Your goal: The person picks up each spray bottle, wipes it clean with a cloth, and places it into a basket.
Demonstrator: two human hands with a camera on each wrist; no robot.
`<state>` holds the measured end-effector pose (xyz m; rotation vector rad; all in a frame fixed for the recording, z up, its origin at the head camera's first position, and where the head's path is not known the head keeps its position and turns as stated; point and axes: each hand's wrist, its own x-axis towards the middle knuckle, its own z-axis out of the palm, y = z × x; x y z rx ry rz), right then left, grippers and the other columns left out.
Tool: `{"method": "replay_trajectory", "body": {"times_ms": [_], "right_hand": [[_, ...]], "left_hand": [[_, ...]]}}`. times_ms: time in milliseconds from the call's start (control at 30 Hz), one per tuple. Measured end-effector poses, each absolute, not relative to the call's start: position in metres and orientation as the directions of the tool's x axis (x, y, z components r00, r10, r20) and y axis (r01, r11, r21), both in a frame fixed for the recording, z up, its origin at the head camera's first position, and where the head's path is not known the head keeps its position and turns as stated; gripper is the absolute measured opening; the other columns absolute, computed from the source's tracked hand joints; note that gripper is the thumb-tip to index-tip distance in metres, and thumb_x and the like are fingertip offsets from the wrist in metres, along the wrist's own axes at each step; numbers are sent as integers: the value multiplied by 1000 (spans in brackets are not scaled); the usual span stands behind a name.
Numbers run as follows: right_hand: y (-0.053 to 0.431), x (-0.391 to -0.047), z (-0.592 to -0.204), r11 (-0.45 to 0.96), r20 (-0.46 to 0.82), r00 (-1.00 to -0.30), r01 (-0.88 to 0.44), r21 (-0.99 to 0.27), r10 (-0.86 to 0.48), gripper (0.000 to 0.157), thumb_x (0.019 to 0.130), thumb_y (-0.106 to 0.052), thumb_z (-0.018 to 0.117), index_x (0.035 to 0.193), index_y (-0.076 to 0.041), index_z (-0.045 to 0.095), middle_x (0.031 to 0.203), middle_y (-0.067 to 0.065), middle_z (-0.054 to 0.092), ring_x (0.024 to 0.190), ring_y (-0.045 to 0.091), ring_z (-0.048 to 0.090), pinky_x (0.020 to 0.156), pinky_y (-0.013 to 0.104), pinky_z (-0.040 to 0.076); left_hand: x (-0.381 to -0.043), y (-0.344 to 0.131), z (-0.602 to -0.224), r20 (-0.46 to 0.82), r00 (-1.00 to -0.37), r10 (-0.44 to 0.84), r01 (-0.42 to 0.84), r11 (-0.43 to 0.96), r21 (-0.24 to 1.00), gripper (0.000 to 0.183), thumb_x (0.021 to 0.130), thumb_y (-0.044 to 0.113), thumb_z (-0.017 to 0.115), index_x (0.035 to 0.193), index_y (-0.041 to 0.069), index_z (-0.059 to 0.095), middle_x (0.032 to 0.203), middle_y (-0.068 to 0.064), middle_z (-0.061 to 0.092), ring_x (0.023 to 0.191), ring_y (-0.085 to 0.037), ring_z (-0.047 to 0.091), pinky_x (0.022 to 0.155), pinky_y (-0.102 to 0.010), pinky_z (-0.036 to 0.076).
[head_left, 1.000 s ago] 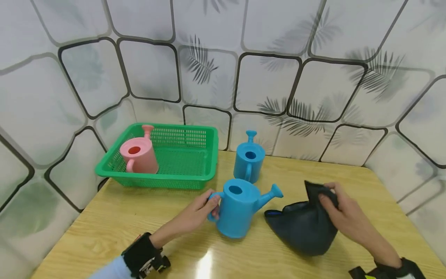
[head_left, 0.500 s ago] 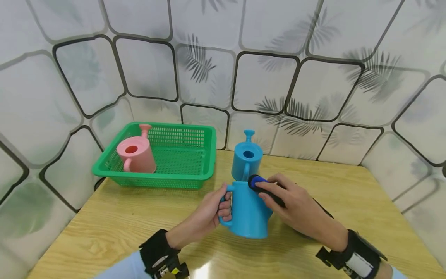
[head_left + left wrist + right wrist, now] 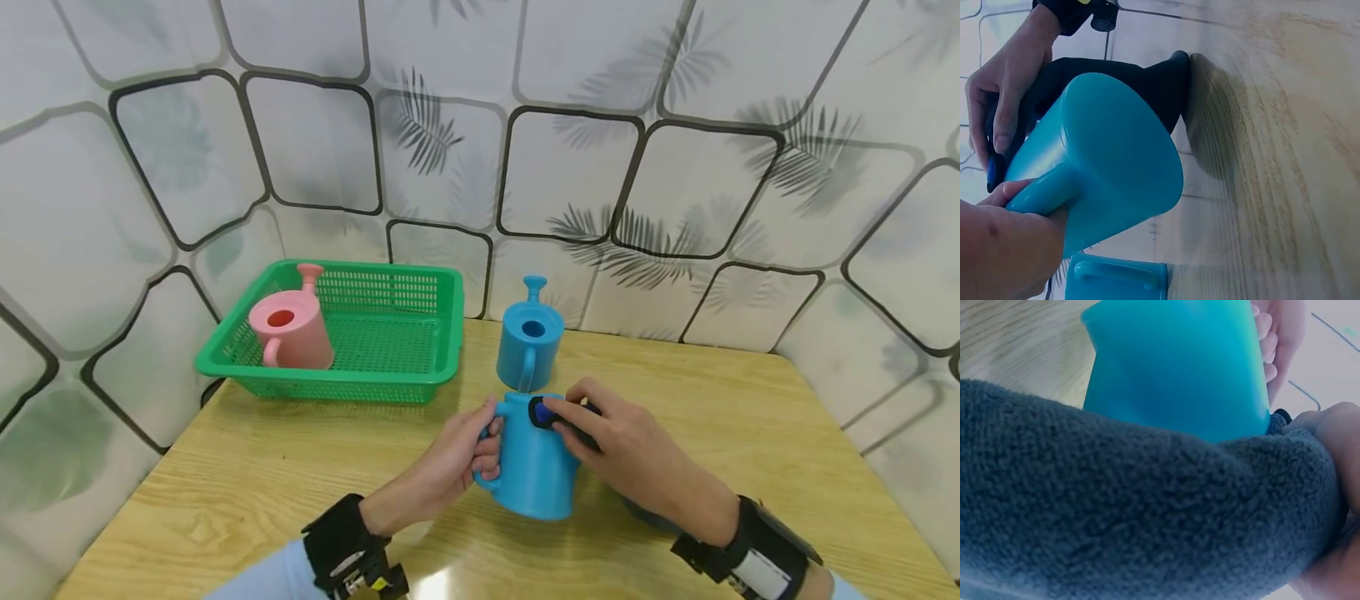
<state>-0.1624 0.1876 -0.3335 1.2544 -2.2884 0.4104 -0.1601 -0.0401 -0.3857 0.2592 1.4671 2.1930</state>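
My left hand (image 3: 448, 457) grips the handle of a blue toy watering can (image 3: 534, 473), its fingers curled through the loop. The can is raised and tilted; the left wrist view shows its flat base. My right hand (image 3: 637, 450) pinches a dark grey, fuzzy cloth (image 3: 1116, 506) with a blue patch at its edge and presses it to the can's upper side. The cloth hangs down toward the table in the left wrist view. The right hand and cloth hide the can's spout in the head view.
A second blue watering can (image 3: 530, 348) stands upright just behind the held one. At the back left, a green plastic basket (image 3: 322, 385) holds a pink watering can (image 3: 296, 329). A patterned curtain-like backdrop (image 3: 577, 175) surrounds the wooden table (image 3: 285, 492).
My right hand has brought the cloth leftward from the table's right side onto the can. The held can has moved slightly right and turned, its spout now out of sight.
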Motion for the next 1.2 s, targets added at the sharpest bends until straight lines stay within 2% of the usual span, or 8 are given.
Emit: {"method": "replay_trajectory", "body": {"times_ms": [233, 467, 533, 833, 1067, 1200], "right_hand": [[177, -148, -340, 520, 446, -440, -852, 67, -779, 39, 74, -13, 82, 112, -7, 72, 89, 5, 57, 64, 8, 52, 49, 22, 51], [169, -135, -354, 412, 467, -312, -902, 127, -827, 36, 71, -16, 84, 104, -10, 75, 81, 1, 55, 62, 9, 45, 49, 18, 44], [167, -131, -357, 401, 463, -296, -904, 145, -835, 34, 71, -19, 84, 103, -12, 74, 80, -1, 55, 62, 9, 44, 51, 18, 45], [164, -123, -357, 401, 387, -311, -898, 180, -868, 33, 76, -24, 81, 107, -15, 73, 83, -4, 58, 64, 8, 47, 55, 21, 50], [164, -124, -357, 403, 407, -303, -896, 186, -862, 33, 80, -27, 79, 110, -14, 72, 86, -3, 60, 68, 9, 49, 56, 22, 52], [164, -125, -356, 432, 435, -331, -888, 155, -837, 35, 78, -23, 80, 111, -12, 72, 87, -1, 60, 69, 10, 50, 57, 23, 52]], "left_hand": [[-160, -39, -388, -115, -878, 464, -279, -302, 911, 40, 106, 41, 34, 80, 11, 38, 57, 7, 28, 46, -7, 28, 50, -19, 33], [-165, -43, -391, -119, -901, 417, -267, -318, 910, 41, 105, 41, 36, 78, 10, 38, 55, 7, 28, 45, -7, 27, 50, -20, 32], [-167, -45, -390, -114, -906, 408, -261, -326, 909, 41, 105, 41, 37, 78, 10, 39, 55, 7, 29, 45, -8, 27, 49, -20, 31], [-168, -49, -388, -111, -908, 404, -262, -343, 902, 41, 105, 42, 37, 77, 11, 39, 53, 7, 29, 44, -8, 26, 47, -20, 31], [-169, -51, -388, -108, -903, 416, -264, -337, 904, 41, 105, 41, 37, 77, 11, 38, 52, 8, 28, 43, -8, 26, 46, -20, 31], [-168, -51, -388, -108, -896, 432, -262, -316, 912, 41, 105, 40, 37, 76, 11, 39, 53, 8, 28, 44, -8, 27, 47, -20, 31]]}}
